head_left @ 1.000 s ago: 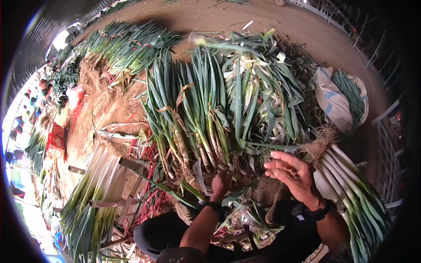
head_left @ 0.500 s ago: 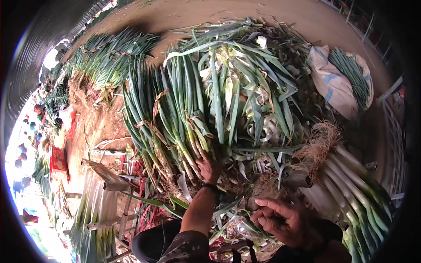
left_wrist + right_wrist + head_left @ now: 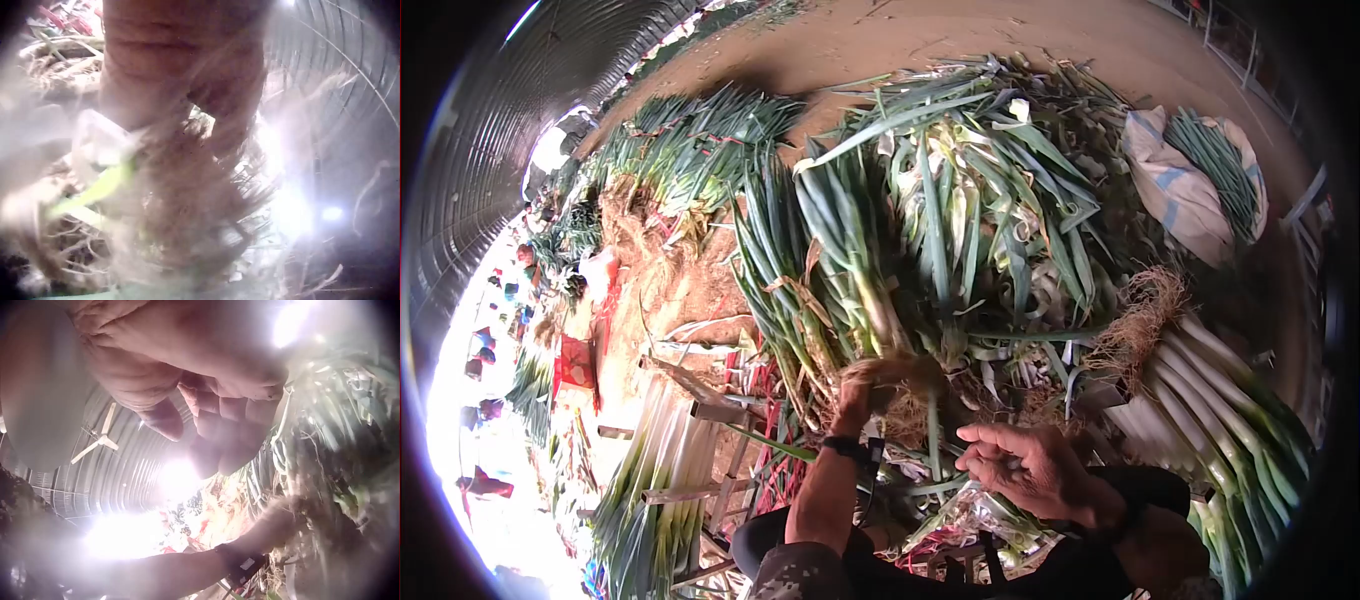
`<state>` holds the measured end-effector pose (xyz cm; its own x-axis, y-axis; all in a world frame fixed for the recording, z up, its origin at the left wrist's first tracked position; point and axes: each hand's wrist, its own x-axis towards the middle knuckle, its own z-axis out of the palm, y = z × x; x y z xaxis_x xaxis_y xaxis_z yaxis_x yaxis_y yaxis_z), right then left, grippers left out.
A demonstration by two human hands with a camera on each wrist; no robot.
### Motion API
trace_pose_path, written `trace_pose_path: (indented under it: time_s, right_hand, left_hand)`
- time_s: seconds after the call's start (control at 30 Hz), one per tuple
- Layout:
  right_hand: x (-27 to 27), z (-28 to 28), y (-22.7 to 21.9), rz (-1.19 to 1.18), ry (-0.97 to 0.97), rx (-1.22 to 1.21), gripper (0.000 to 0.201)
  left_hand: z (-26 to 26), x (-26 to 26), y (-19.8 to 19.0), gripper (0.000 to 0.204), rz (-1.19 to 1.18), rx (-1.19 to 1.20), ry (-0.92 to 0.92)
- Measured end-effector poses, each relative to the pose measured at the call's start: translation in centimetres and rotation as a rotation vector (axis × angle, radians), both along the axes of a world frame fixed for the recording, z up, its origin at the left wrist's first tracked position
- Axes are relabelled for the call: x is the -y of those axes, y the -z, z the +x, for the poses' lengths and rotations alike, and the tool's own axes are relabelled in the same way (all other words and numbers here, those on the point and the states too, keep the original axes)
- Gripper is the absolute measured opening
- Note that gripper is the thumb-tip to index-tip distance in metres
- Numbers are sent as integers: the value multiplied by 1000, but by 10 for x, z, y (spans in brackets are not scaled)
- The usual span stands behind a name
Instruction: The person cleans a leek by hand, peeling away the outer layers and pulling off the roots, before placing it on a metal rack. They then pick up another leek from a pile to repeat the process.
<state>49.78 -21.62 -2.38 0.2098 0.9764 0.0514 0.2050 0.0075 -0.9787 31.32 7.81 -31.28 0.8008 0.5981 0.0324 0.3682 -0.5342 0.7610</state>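
Observation:
My left hand grips a large green onion near its root end, at the front of a row of green onions. The stalk tilts away from me, with its leaves toward the back. Blurred roots hang below the curled fingers in the left wrist view. My right hand hovers above my lap, fingers loosely bent and nothing in them. In the right wrist view, the right palm is bare, and the left forearm reaches across below it.
Trimmed leaves are heaped behind the row. Cleaned green onions lie at right, more on a metal rack at left. A white sack stands back right, and bundled green onions lie back left.
My left hand reached into the row, took hold of a green onion by its lower end and raised it. My right hand came down toward my lap and its fingers bent more.

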Motion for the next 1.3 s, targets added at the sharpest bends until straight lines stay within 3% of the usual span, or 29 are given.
trace_pose_path:
  time_s: [0.03, 0.07, 0.1, 0.2, 0.3, 0.33, 0.47, 0.5, 0.57, 0.6, 0.7, 0.73, 0.8, 0.9, 1.0, 1.1, 1.2, 1.23, 1.3]
  right_hand:
    - [-2, -2, 2, -14, -5, 4, 37]
    - [-4, -3, 3, -31, -9, 10, 37]
    - [-5, -4, 4, -50, -13, 15, 37]
    - [-7, -5, 4, -9, -15, 41, 37]
    - [-8, -11, 10, 41, -1, 44, 36]
    - [-8, -12, 12, 56, 7, 40, 36]
    - [-11, -9, 13, -20, -23, 79, 34]
    - [-12, -9, 12, -18, -15, 79, 34]
    - [-13, -10, 9, -12, 4, 77, 34]
    - [-13, -8, 8, -25, -12, 87, 34]
    - [-13, -1, 1, -69, -93, 129, 36]
    - [-13, 0, 1, -65, -89, 128, 37]
    - [-10, -1, 4, -51, -55, 86, 35]
    - [-10, 1, 2, -60, -57, 57, 35]
    - [-10, 2, 2, -73, -66, 61, 35]
    - [-10, 3, 4, -57, -56, 67, 35]
    - [-12, 2, 4, -63, -53, 62, 35]
    - [-13, 1, 4, -72, -56, 57, 36]
    - [-18, 0, 3, -98, -76, 71, 36]
  left_hand:
    - [-3, 16, -8, 24, -466, 213, -203]
    - [-6, 33, -18, 22, -788, 432, -441]
    - [-6, 40, -20, 16, -1096, 436, -740]
    - [-32, 24, 48, 17, -665, 224, -714]
    - [-15, 20, 22, 36, -385, 101, -693]
    - [1, 30, -22, 32, -420, 175, -645]
    - [48, 31, -20, 30, -766, 319, -531]
    - [61, 34, -14, 32, -678, 177, -559]
    - [80, 40, -23, 32, -735, 181, -402]
    - [90, 44, -8, 33, -835, 227, -445]
    - [106, 35, 57, 35, -676, 125, -258]
    - [111, 38, 52, 50, -764, 132, -210]
    - [124, 47, 46, 61, -842, 85, -275]
    - [140, 49, 85, 80, -1089, 286, -294]
    - [152, 47, 81, 64, -1205, 323, -383]
    - [153, 51, 16, 47, -1254, 364, -389]
    - [142, 64, -21, 46, -1699, 623, -169]
    - [132, 67, -34, 50, -1687, 603, 15]
    - [122, 82, -42, 49, -1771, 605, 45]
